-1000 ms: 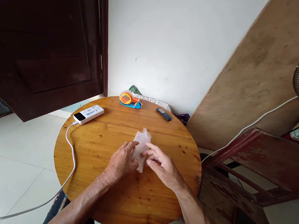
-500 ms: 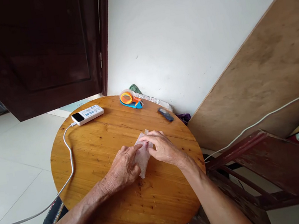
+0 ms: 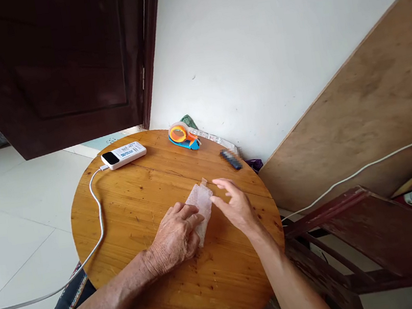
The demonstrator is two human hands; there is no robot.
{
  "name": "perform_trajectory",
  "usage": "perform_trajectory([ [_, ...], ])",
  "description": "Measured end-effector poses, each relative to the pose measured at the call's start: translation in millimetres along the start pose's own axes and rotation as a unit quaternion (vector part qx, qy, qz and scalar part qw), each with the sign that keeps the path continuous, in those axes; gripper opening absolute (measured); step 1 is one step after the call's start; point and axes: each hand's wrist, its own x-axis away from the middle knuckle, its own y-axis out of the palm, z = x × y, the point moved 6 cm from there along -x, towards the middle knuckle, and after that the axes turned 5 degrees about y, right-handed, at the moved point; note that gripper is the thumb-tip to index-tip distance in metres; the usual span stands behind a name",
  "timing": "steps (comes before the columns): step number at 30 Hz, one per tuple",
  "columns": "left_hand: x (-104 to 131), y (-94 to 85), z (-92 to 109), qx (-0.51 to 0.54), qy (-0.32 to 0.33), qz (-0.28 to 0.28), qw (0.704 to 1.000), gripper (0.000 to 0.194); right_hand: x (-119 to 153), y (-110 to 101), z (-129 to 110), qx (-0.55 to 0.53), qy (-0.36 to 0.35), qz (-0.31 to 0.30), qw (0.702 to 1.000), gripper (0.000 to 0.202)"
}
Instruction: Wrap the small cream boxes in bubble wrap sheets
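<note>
A flat, whitish translucent packet (image 3: 202, 195), which looks like bubble wrap, lies slantwise on the round wooden table (image 3: 127, 197). From its far end sticks out a short tan strip (image 3: 204, 181), like a bit of tape. My left hand (image 3: 181, 230) holds the packet down, its bent fingers across the near half, hiding part of it. Just right of the far end is my right hand (image 3: 237, 207), thumb and fingers apart with nothing between them. Its thumb tip is at the packet's edge; whether it touches I cannot tell.
An orange and blue tape dispenser (image 3: 183, 136) stands at the table's back edge. Right of it lies a dark, blurred-out object (image 3: 231, 159). A white device (image 3: 124, 155) with a cable (image 3: 99, 211) sits back left. A wooden chair (image 3: 372, 233) is close on the right.
My right hand has let go of the packet's far end and moved right, its fingers spreading. My left hand has stayed on the packet, its fingers now lying farther across it.
</note>
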Motion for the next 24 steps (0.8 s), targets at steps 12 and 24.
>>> perform_trajectory([
  [12, 3, 1.4, -1, -0.002, -0.007, 0.023, 1.000, 0.044, -3, 37, 22, -0.202, 0.292, -0.099, 0.929, 0.024],
  [24, 0, 2.8, 2, -0.031, -0.035, 0.015, 0.999, 0.041, -31, 48, 15, -0.255, 0.219, -0.070, 0.939, 0.022],
])
